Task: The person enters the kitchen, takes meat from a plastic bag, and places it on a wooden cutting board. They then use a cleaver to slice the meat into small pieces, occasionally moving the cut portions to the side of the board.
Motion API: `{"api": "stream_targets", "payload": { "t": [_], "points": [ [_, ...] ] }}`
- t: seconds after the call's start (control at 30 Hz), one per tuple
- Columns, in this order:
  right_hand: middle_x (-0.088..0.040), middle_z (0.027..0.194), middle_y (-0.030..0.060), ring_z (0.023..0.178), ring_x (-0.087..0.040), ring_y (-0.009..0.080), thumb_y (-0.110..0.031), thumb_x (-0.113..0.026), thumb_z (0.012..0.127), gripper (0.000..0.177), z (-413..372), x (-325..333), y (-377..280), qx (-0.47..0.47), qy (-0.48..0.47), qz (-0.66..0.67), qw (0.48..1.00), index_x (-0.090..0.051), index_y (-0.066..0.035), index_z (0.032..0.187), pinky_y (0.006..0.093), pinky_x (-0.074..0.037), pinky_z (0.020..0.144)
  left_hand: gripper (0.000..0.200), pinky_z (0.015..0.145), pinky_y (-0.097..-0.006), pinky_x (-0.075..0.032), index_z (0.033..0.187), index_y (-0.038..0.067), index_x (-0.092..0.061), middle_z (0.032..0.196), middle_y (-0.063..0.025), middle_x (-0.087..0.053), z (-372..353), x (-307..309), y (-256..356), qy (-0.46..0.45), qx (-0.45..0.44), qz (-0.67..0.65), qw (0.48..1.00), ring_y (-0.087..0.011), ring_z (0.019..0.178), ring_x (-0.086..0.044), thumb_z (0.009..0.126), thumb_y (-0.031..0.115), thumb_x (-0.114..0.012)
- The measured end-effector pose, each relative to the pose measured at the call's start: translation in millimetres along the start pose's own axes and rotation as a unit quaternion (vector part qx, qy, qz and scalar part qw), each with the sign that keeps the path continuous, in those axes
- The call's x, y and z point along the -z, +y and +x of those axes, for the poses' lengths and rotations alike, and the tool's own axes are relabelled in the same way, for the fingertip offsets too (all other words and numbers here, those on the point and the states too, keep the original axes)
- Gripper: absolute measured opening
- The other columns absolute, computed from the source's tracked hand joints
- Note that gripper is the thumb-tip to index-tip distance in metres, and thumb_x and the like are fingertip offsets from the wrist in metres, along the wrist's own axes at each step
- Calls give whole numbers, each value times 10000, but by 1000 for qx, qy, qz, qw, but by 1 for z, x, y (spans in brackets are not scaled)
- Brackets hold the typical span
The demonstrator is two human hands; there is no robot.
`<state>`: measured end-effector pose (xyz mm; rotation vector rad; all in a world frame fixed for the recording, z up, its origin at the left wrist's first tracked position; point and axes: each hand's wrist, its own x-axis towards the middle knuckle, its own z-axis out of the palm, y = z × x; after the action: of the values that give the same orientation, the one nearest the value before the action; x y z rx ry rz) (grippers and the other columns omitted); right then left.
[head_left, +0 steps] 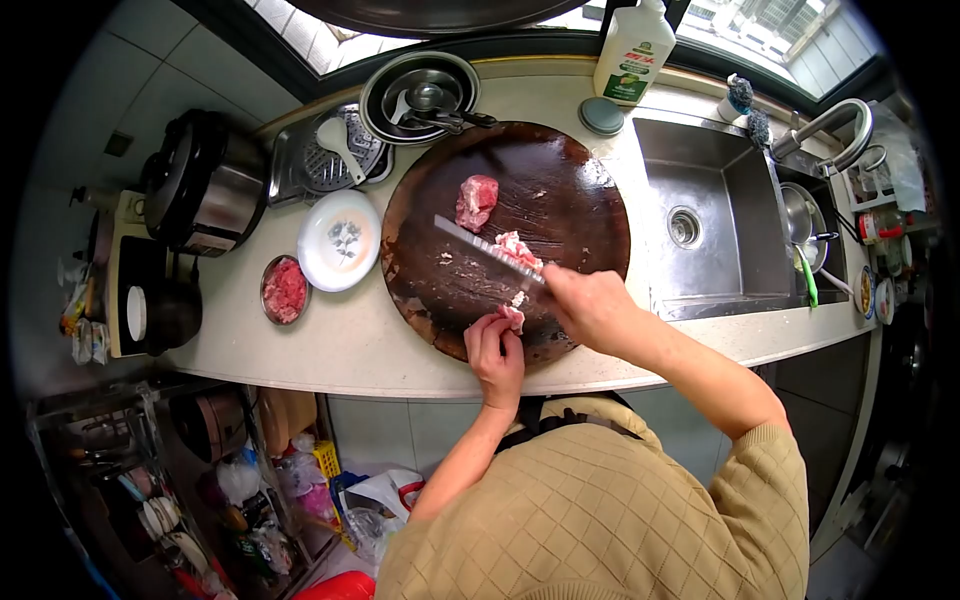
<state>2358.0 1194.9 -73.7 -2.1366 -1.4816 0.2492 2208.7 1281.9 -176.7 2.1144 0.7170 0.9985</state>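
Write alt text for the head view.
On a round board, the right hand holds a knife by sliced meat while the left hand pinches a meat piece. A larger chunk lies farther up the board; a bowl of meat and a white plate sit to its left, a sink to its right.

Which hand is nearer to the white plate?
Left. The left hand pinches meat at the board edge, right of the plate; the right hand, holding the knife, is farther right.
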Motion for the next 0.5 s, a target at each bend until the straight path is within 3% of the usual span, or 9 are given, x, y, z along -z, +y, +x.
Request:
{"api": "stream_targets", "payload": {
  "t": [0.1, 0.17, 0.2, 0.3, 0.4, 0.5],
  "points": [
    [-653, 668, 153, 601, -667, 312, -117, -619, 816, 180, -5, -11, 14, -30, -168, -81, 982, -533, -28, 947, 420, -507, 509, 170, 779, -410, -489, 904, 15, -609, 945, -138, -613, -4, 3, -1, 2, -9, 19, 1000, -320, 891, -576, 762, -75, -592],
    [-656, 656, 152, 608, -671, 310, -103, -616, 802, 181, 1, -6, 22, -8, -129, -79, 988, -545, -24, 950, 420, -506, 509, 175, 786, -413, -489, 900, 17, -609, 949, -140, -614, -6, 3, -2, 2, -7, 20, 1000, -323, 893, -576, 754, -77, -599],
    [-657, 663, 152, 622, -674, 305, -100, -619, 797, 204, 5, -4, 23, -9, -157, -123, 980, -548, -16, 968, 414, -504, 507, 175, 787, -413, -489, 898, 18, -608, 949, -140, -614, -6, 4, -2, 0, -4, 16, 1000, -323, 895, -577, 751, -77, -603],
    [-637, 654, 152, 649, -655, 343, -172, -626, 860, 206, 6, 7, 10, -7, -86, -111, 990, -512, -31, 959, 444, -488, 526, 180, 788, -412, -490, 894, 21, -602, 952, -137, -615, -8, 6, -1, -1, -1, 19, 1000, -322, 892, -578, 741, -71, -621],
    [-657, 666, 125, 615, -671, 301, -98, -619, 791, 249, -7, 4, 5, 19, -60, -77, 995, -556, -7, 1013, 409, -499, 501, 188, 783, -406, -490, 889, 26, -594, 953, -135, -618, -8, 4, 3, 0, 6, 15, 1000, -321, 884, -578, 731, -66, -639],
    [-658, 699, 119, 613, -666, 314, -95, -610, 798, 257, -4, 6, 19, -15, -202, -116, 972, -559, -11, 1035, 414, -499, 503, 189, 764, -404, -488, 876, 41, -591, 973, -130, -615, -1, 4, 8, -3, -15, 23, 1000, -324, 867, -572, 724, -47, -660]
  ]
}}
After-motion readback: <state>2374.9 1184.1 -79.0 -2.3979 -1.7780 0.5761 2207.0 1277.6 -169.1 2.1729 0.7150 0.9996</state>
